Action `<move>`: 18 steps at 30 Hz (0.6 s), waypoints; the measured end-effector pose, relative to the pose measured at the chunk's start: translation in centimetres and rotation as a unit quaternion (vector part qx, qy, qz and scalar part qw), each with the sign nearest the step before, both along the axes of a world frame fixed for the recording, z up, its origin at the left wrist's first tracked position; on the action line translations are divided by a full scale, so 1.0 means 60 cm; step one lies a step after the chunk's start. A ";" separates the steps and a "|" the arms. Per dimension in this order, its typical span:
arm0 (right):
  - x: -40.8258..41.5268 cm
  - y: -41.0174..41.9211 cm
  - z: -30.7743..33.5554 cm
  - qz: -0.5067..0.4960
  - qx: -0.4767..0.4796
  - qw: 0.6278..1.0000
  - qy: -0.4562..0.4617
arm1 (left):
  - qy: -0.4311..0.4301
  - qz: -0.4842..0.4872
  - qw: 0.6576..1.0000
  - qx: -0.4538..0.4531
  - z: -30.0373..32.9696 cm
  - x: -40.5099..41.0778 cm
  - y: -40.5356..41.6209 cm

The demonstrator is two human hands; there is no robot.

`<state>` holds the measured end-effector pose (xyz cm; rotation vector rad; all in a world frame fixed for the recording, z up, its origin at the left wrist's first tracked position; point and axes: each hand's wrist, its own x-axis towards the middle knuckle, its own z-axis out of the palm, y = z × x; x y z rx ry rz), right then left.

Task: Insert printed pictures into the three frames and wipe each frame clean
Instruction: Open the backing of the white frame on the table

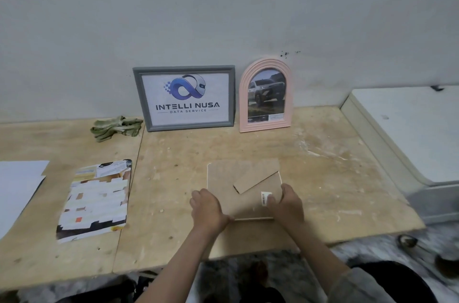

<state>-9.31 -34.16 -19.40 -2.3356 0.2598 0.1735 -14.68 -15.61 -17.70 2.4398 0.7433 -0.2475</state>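
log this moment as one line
step: third frame face down | left hand, right hand on its back | done: grey frame, pink frame

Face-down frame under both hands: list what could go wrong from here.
1. The third frame lies face down on the gritty worktop; sliding it may scratch its front.
2. Its stand flap sticks up loose and could bend under the right hand.
3. The left hand may smudge it; the cloth lies far off.

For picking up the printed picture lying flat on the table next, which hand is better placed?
Left, probably. The printed picture lies on the left hand side of the face-down frame; the right hand would have to cross over it.
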 end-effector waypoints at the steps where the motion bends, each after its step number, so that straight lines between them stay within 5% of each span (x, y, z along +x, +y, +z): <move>1: 0.000 0.000 0.001 0.002 0.003 1.000 0.001 | 0.006 0.004 1.000 -0.004 0.001 0.002 -0.001; 13: 0.000 0.006 0.006 0.002 -0.006 1.000 0.024 | 0.083 -0.007 0.997 0.002 0.029 0.016 0.005; 18: 0.000 0.011 0.004 0.012 -0.013 0.999 0.034 | 0.065 -0.011 0.995 -0.078 0.047 0.031 0.013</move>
